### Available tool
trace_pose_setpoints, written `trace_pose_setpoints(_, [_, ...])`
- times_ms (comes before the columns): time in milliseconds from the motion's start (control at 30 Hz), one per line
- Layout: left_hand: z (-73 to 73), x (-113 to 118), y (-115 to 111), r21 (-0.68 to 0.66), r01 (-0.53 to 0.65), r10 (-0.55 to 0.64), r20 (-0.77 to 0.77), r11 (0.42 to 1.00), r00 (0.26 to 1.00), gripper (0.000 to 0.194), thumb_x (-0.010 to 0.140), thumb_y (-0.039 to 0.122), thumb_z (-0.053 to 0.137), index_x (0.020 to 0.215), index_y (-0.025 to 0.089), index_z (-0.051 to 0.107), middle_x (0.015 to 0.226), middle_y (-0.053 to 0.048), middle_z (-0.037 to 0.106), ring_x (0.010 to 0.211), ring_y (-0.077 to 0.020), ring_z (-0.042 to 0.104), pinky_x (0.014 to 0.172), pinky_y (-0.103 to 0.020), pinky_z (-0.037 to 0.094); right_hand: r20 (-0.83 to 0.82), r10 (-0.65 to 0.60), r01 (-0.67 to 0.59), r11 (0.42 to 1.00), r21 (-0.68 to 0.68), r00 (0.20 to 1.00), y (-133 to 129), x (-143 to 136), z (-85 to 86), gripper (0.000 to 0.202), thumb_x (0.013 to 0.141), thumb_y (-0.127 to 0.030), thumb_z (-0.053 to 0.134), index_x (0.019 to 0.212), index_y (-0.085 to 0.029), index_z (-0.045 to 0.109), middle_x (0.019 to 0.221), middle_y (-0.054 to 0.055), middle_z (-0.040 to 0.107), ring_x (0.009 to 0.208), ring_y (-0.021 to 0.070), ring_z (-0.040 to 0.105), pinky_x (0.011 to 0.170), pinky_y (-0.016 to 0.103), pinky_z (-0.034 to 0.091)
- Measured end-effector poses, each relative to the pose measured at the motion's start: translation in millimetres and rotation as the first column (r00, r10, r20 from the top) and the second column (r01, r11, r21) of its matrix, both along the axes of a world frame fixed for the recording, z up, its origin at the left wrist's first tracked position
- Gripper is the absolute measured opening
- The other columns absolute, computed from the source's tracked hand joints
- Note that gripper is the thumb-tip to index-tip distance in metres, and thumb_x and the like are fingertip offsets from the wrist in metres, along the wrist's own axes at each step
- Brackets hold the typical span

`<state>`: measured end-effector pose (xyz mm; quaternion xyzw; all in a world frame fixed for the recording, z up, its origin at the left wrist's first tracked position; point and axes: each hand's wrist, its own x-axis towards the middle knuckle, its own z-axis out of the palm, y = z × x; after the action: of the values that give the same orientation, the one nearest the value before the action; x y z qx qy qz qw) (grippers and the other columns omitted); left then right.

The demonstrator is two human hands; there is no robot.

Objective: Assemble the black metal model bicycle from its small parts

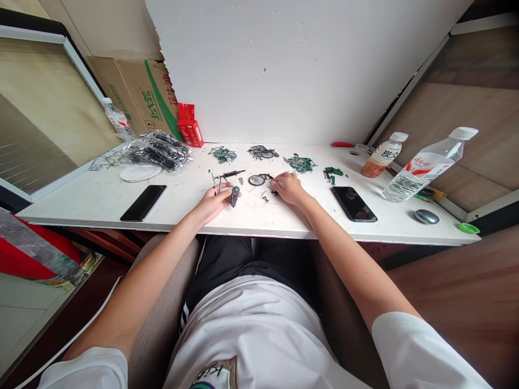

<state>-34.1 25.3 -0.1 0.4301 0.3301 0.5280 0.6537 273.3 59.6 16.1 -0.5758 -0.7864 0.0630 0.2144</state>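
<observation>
Two black phones lie on the white tabletop, with a clear water bottle, a tea bottle, a grey mouse, a red box and a plastic bag of parts.

Centre: the small frame part lies on the desk at the left hand; the tiny wheel lies just left of the right hand.
Behind: three model bicycles stand in a row along the wall board.
Left: a phone near the front edge, a bag of parts behind it.
Right: a second phone, then two bottles and a mouse.
</observation>
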Motion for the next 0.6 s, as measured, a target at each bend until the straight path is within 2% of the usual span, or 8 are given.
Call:
trace_pose_setpoints(133, [0.8,-0.1,-0.7,0.003,0.01,-0.01,-0.006,1.0,1.0,0.042,0.076,0.023,0.094,0.109,0.014,0.069,0.097,-0.01,0.08,0.093,-0.0234,0.077,0.085,-0.035,0.052,-0.033,-0.043,0.04,0.996,-0.083,0.998,-2.0,-3.3,0.2,0.049,0.113,-0.044,0.039,0.104,-0.021,0.081,0.134,0.02,0.069,0.131,0.0412,0.05,0.109,0.056,0.044])
trace_pose_setpoints(367, [-3.2,-2.0,1.3,0.015,0.01,-0.01,-0.016,1.0,1.0,0.045,0.076,0.027,0.095,0.11,0.015,0.069,0.098,-0.01,0.081,0.093,-0.023,0.077,0.083,-0.034,0.051,-0.153,-0.1,0.095,0.995,-0.04,0.983,3.4,-2.7,-3.6,0.048,0.111,-0.045,0.048,0.136,-0.015,0.075,0.148,0.021,0.064,0.141,0.0395,0.05,0.117,0.054,0.041])
trace_pose_setpoints(600, [-1.5,0.2,0.7,0.01,0.005,-0.005,-0.021,1.0,1.0,0.044,0.076,0.027,0.095,0.109,0.015,0.068,0.096,-0.01,0.08,0.093,-0.0239,0.077,0.085,-0.035,0.051,-0.113,-0.213,0.205,0.976,-0.073,0.971,1.1,-3.6,-1.6,0.046,0.109,-0.042,0.05,0.135,-0.014,0.076,0.148,0.023,0.064,0.142,0.0433,0.049,0.115,0.056,0.044])
